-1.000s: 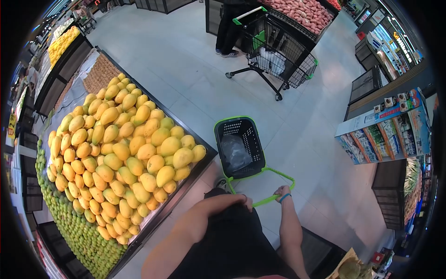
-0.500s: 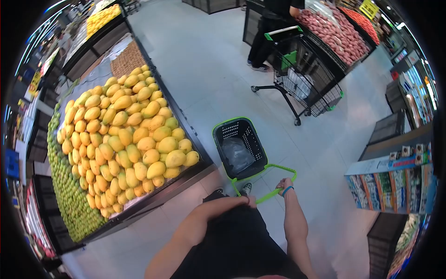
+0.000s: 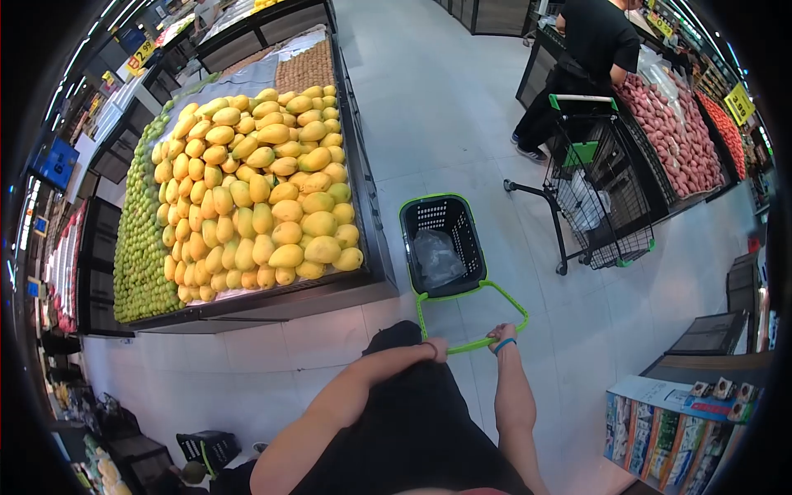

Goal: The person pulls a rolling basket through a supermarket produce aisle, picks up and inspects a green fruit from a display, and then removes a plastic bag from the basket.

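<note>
A black shopping basket (image 3: 473, 257) with a green rim stands on the floor ahead of me, a crumpled clear plastic bag (image 3: 437, 258) lying inside it. Its long green handle (image 3: 470, 346) reaches back toward my body. My left hand (image 3: 438, 350) is closed on the handle's near left corner. Toward the right end of the same bar, my right hand (image 3: 502, 334) is wrapped round it, with a blue band at the wrist. Left of the basket, a display of yellow mangoes (image 3: 256, 194) rises in a dark-edged stand.
Green fruit (image 3: 147, 247) lines the display's far left. To the right, a shopping cart (image 3: 598, 186) with a white bag stands beside a person in black (image 3: 582, 66) at a bin of reddish-purple produce (image 3: 668, 136). Boxed goods (image 3: 664, 429) fill a lower-right shelf. Another dark basket (image 3: 208, 450) is at lower left.
My view has turned, and the mango display now sits squarer to me. The cart and the person appear farther right. Both hands keep their hold on the basket handle.
</note>
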A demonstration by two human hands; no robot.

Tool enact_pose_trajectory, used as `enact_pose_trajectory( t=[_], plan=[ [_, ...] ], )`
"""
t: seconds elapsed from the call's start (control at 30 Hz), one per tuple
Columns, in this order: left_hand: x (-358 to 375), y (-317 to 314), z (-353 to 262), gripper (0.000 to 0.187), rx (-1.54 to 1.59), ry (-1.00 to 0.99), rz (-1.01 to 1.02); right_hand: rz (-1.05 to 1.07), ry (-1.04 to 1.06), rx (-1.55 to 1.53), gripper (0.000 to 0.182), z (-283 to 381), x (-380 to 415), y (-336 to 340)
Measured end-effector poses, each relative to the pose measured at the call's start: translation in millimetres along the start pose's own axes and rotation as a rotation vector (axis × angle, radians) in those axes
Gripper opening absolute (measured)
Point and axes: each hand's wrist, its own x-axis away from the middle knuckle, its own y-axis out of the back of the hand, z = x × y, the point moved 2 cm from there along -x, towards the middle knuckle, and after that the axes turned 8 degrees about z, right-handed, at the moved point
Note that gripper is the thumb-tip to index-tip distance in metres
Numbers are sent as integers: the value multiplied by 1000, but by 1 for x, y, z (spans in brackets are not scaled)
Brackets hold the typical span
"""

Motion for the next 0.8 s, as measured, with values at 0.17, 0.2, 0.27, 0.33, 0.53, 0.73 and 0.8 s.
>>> enact_pose_trajectory(
  t=[0.17, 0.2, 0.27, 0.33, 0.53, 0.73, 0.8],
  plan=[
    [-12, 13, -6, 32, 53, 16, -38, 2, -35, 52, 21, 16, -9, -16],
    [-11, 19, -9, 32, 58, 8, -43, 34, -45, 67, 22, 21, -14, -19],
    [-9, 34, -11, 35, 67, -24, 96, 41, -58, 84, 23, 26, -20, -23],
    [-43, 26, 5, 38, 25, 13, 128, 48, -72, 103, 24, 28, -31, -25],
    [-80, 48, 19, 34, -94, -125, 240, 7, -84, 131, 28, 37, -58, -34],
    [-59, 118, 25, 32, -106, -61, 167, -65, -123, 560, 34, 54, -53, -83],
    [-64, 132, 39, 31, -56, -50, 93, -69, 130, 975, 56, 63, -31, -109]
  ],
)
